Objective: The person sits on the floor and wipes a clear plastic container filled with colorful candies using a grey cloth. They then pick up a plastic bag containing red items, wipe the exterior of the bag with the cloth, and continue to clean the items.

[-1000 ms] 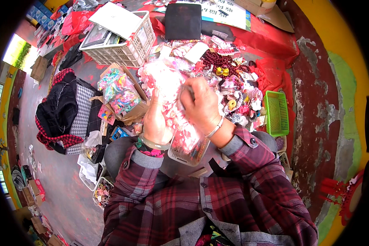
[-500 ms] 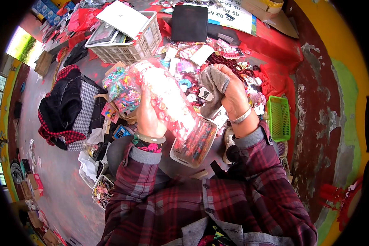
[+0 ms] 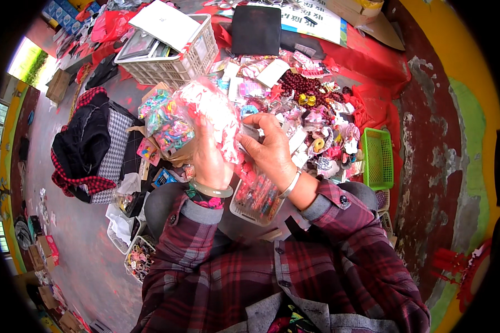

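Observation:
A clear plastic bag (image 3: 203, 100) with pink, red and white contents is upright in front of me, its surface glaring in the light. My left hand (image 3: 210, 164) grips it from the left side, fingers mostly hidden behind it. Against the bag's right side, my right hand (image 3: 275, 152) is closed on a grey cloth (image 3: 251, 132); only a small part of the cloth shows between thumb and fingers. Below both hands, a small white basket (image 3: 240, 215) holds red packaged items. Left of the bag lies another clear bag (image 3: 175, 130) of multicoloured small pieces.
Beads, hair ties and small packets (image 3: 311, 105) are heaped ahead. A white crate (image 3: 197, 61) with papers stands at far left, a black flat case (image 3: 255, 30) beyond the heap. A green basket (image 3: 378, 158) is on the right; dark clothing (image 3: 83, 144) lies left.
My right hand has moved left and down with the grey cloth, from beside the bag to its right side. The bag is tilted more upright. More of the heap shows on the right.

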Action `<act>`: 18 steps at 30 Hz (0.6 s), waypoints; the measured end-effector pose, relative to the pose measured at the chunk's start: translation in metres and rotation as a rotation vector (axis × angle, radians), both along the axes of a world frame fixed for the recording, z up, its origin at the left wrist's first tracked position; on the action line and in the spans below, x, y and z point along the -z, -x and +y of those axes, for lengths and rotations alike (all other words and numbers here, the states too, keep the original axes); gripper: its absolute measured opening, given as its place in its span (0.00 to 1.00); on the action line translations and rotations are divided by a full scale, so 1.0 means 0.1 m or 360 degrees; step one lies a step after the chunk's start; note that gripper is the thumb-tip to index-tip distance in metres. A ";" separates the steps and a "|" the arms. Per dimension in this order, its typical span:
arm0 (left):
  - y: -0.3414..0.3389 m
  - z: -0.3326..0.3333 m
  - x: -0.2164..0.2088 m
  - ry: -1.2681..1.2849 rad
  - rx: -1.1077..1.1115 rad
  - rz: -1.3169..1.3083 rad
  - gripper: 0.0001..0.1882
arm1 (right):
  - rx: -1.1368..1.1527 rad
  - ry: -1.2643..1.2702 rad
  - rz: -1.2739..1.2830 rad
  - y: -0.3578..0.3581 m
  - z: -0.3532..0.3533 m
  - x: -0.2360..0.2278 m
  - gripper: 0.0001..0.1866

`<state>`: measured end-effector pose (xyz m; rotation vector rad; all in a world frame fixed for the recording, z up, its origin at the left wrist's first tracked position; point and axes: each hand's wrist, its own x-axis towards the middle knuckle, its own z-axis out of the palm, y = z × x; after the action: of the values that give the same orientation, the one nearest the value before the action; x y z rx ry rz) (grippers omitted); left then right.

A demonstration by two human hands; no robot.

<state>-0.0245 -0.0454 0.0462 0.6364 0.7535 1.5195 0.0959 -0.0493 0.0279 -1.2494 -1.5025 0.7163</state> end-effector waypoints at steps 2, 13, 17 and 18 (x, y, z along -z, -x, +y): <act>-0.01 0.01 0.00 0.0020 -0.0050 0.0001 0.29 | -0.0058 -0.0094 -0.0059 -0.01 0.00 0.02 0.16; 0.01 0.02 0.11 0.0059 0.0195 -0.0361 0.26 | -0.0082 -0.0201 -0.0376 -0.08 0.02 -0.03 0.15; -0.06 0.02 0.14 0.0110 0.0217 -0.0313 0.22 | -0.0014 -0.0438 -0.0589 -0.13 0.10 0.06 0.09; -0.08 0.01 0.15 0.0068 0.0204 -0.0250 0.20 | 0.0029 -0.0415 -0.0607 -0.15 0.11 0.05 0.08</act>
<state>-0.0161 -0.0443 0.0313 0.5170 0.6125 1.4137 0.1107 -0.0379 0.0230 -1.2408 -1.8232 0.2630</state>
